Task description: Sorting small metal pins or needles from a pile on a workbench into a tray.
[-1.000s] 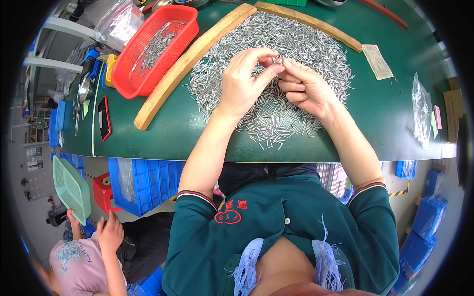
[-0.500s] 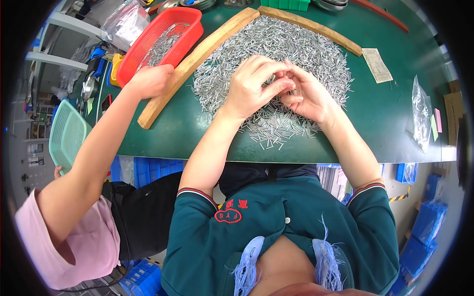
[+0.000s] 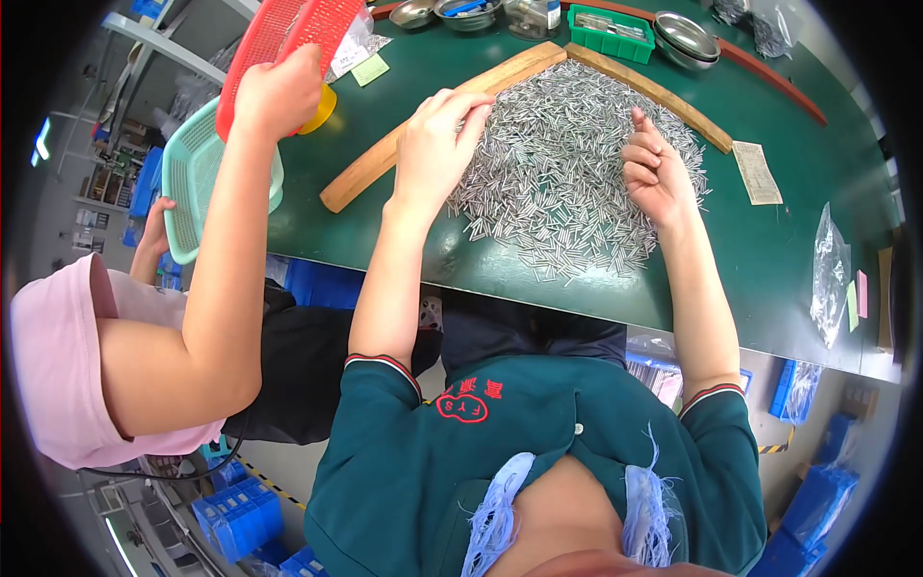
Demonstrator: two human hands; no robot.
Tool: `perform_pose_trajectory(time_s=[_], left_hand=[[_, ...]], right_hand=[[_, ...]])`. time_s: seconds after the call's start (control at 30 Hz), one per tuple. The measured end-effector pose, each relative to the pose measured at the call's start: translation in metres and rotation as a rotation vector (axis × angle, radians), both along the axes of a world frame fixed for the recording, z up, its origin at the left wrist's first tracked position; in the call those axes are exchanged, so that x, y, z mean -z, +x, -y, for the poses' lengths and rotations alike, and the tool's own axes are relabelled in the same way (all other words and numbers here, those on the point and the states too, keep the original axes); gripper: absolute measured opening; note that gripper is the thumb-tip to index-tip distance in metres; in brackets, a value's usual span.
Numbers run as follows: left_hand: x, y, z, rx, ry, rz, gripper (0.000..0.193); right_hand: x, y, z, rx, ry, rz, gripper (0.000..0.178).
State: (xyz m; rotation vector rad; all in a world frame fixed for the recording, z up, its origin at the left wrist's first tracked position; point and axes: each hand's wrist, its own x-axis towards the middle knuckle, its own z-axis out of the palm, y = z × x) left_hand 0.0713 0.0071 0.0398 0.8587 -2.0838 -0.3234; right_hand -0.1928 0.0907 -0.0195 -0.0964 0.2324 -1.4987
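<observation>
A broad heap of small metal pins covers the table in front of me. Over the heap's left edge, close to a wooden bar, is my left hand, its thumb and fingertips drawn together. Whatever may be between them is too small to make out. On the heap's right side my right hand is turned partly palm-up with its fingers curled in. The curled fingers hide what they may hold. A second wooden bar bounds the heap at the far right.
At my left a co-worker in a pink sleeve holds a tilted red basket over a light green basket. Steel bowls and a green bin stand at the back. A paper slip and plastic bag lie right.
My hands, close together over the heap before, have moved apart to its left and right sides. The co-worker has lifted and tilted the red basket; the light green basket is now beneath it.
</observation>
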Motion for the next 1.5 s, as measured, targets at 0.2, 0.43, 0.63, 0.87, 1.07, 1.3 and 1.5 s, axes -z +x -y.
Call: perform_pose_trajectory(time_s=[0.2,0.43,0.63,0.87,1.07,1.3,1.5], left_hand=[[0.041,0.037,-0.036,-0.127,-0.017,0.116,0.01],[0.102,0.087,-0.074,-0.328,-0.143,-0.028,0.009],[0.121,0.086,-0.089,-0.428,-0.233,-0.03,0.013],[0.154,0.099,-0.14,-0.383,-0.245,0.121,0.035],[0.209,0.135,-0.186,-0.479,0.043,0.183,0.066],[0.245,0.142,-0.224,-0.52,0.588,-0.036,0.1],[0.242,0.141,-0.216,-0.246,0.998,-0.347,0.103]], right_hand=[[0.008,-0.012,0.007,0.007,-0.019,0.19,0.019],[0.008,-0.027,0.011,0.061,0.04,0.254,0.032],[0.012,-0.046,0.01,0.195,-0.105,0.049,0.046],[0.013,-0.083,-0.015,0.587,-0.07,-0.357,0.052],[0.004,-0.08,-0.051,1.055,0.13,-0.723,0.046],[0.024,-0.091,-0.057,1.397,0.184,-1.057,0.047],[0.032,-0.091,-0.06,1.44,0.306,-1.23,0.055]])
